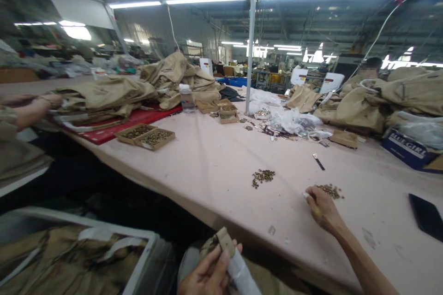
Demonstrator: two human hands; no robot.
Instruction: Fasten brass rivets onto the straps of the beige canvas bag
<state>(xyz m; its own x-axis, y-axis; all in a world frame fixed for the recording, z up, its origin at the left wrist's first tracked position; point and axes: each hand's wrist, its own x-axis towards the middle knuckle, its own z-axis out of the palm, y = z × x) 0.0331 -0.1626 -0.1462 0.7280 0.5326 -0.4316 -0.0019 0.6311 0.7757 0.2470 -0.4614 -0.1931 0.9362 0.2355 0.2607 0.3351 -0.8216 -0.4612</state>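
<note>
My left hand (211, 272) grips the edge of a khaki garment (226, 242) below the table's near edge. A white strip (242, 272) runs along the garment beneath my thumb. Over the table, my right hand (323, 209) has its fingers drawn together beside a small pile of brass-coloured buttons (332, 191). Something white (306, 195) shows at its fingertips; whether it is held or worn on a finger I cannot tell. Left of that hand lies a second pile of brass-coloured buttons (263, 176).
A black-handled small tool (319, 162) and a dark phone (425, 216) lie on the table (207, 161). Cardboard boxes of metal pieces (145, 136) stand left. A pole (252, 37) rises mid-table. A white bin (138, 258) holds garments. Another person's hands (31, 106) handle fabric.
</note>
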